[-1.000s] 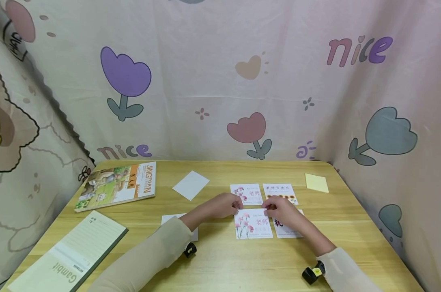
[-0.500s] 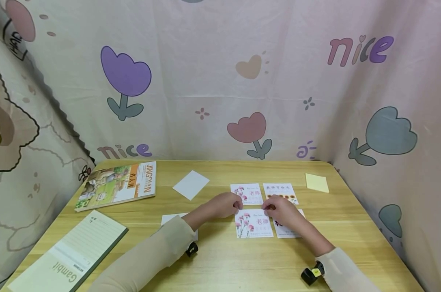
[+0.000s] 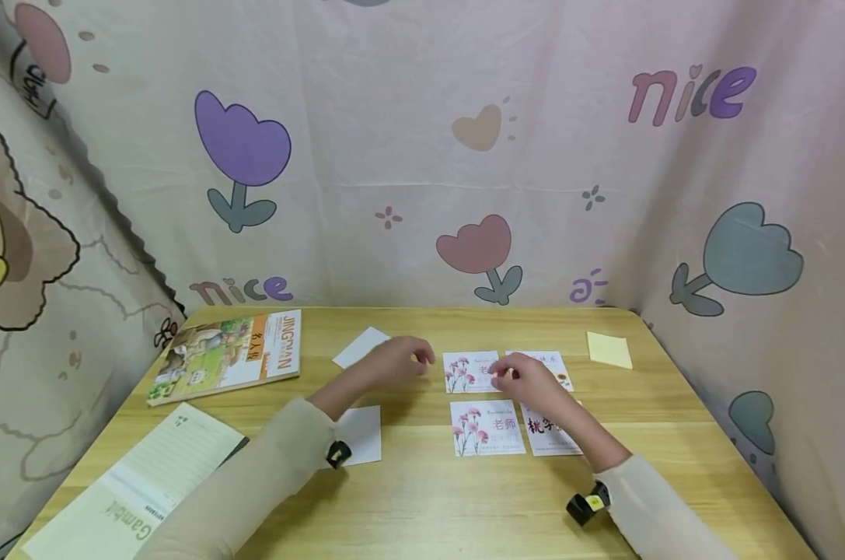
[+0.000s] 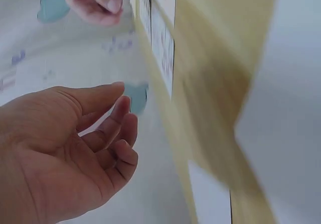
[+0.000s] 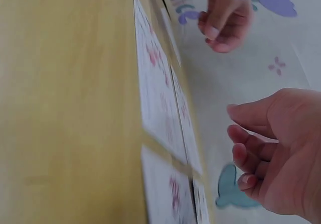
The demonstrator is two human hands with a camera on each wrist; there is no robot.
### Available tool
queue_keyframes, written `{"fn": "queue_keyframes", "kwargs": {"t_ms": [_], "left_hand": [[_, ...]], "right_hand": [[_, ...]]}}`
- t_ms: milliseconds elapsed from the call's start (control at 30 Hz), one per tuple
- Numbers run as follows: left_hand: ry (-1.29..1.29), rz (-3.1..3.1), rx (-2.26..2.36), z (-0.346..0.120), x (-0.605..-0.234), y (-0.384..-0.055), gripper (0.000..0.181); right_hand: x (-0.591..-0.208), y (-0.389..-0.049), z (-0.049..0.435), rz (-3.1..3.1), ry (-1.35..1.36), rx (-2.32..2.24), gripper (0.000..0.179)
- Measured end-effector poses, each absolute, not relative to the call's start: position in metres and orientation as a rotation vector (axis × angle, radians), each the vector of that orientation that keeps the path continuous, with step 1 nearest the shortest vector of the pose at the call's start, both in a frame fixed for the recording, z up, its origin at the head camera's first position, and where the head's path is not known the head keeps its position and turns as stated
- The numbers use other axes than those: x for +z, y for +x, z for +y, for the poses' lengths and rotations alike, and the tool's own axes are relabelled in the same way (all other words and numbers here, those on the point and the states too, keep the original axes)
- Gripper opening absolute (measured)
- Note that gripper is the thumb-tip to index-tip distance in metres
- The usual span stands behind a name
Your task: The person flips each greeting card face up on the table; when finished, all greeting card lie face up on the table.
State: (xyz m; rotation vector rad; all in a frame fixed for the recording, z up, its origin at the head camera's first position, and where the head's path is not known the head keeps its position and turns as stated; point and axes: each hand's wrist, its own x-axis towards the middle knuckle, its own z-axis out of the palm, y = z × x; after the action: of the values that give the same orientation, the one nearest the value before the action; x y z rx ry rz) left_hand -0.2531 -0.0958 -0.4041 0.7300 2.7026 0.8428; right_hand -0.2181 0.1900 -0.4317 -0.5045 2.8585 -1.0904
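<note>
Four printed cards would exceed my count, so several square cards lie in two rows on the wooden table. In the back row are a pink-flower card (image 3: 464,373) and a sunflower card (image 3: 558,365). In front lie another pink-flower card (image 3: 488,428) and a card with dark red lettering (image 3: 551,435). My left hand (image 3: 394,362) hovers left of them, fingers loosely bent and holding nothing, as the left wrist view shows. Over the back-row cards hangs my right hand (image 3: 534,385), also empty with relaxed fingers; it and its forearm partly cover the right-hand cards.
Two blank white cards lie left of the printed ones: a back card (image 3: 357,346) and a front card (image 3: 362,435), both partly behind the left arm. Farther left are a picture book (image 3: 229,354) and a notepad (image 3: 128,490). A yellow sticky note (image 3: 609,350) sits at back right.
Both hands have left the front pink-flower card's upper corners. The left hand has moved up and left, the right hand slightly back and left. The printed cards stay in about the same places.
</note>
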Motion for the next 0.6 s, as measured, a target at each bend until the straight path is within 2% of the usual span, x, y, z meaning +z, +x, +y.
{"fn": "queue_keyframes", "kwargs": {"t_ms": [400, 600], "left_hand": [[0.526, 2.805, 0.716, -0.214, -0.410, -0.295, 0.021], [0.448, 2.744, 0.749, -0.253, -0.422, -0.308, 0.020]], "right_hand": [[-0.425, -0.278, 0.106, 2.694, -0.579, -1.283, 0.032], [-0.435, -0.304, 0.073, 2.690, -0.587, -1.246, 0.034]]}}
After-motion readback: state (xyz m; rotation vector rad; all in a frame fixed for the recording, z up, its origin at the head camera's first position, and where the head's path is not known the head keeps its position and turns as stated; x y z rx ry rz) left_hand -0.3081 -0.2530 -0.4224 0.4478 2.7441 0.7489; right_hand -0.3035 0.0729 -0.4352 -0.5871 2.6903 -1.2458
